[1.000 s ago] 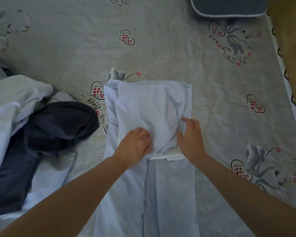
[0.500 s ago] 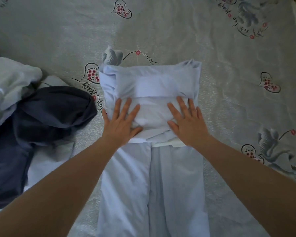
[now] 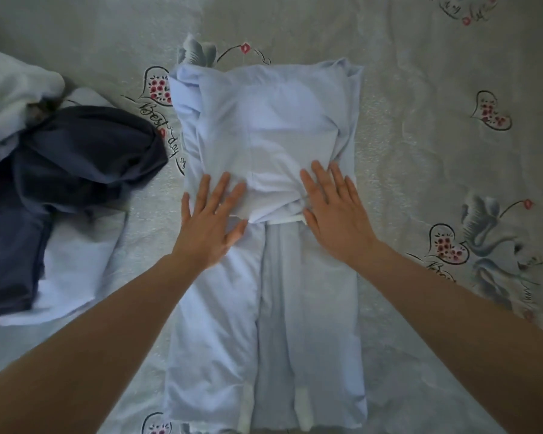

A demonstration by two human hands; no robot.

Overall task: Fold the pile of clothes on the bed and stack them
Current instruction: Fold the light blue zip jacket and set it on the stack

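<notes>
A pale blue garment [image 3: 264, 126] lies lengthwise in the middle of the bed, its far end doubled back over itself into a thick fold. My left hand [image 3: 212, 220] lies flat with spread fingers on the near left edge of that fold. My right hand [image 3: 336, 211] presses flat on the near right edge. The unfolded lower part of the garment [image 3: 220, 324] runs toward me between my forearms. To the left sits the unfolded pile: a dark navy garment [image 3: 76, 151] on top of white and pale clothes [image 3: 10, 89].
The bed is covered by a grey sheet [image 3: 420, 151] printed with hearts, swans and script. The sheet to the right of the pale blue garment holds no clothes. The pile reaches the left frame edge.
One second ago my fingers gripped the fold's near edge; they have since flattened and spread on it. Both hands have slid slightly toward me, and the view has moved closer.
</notes>
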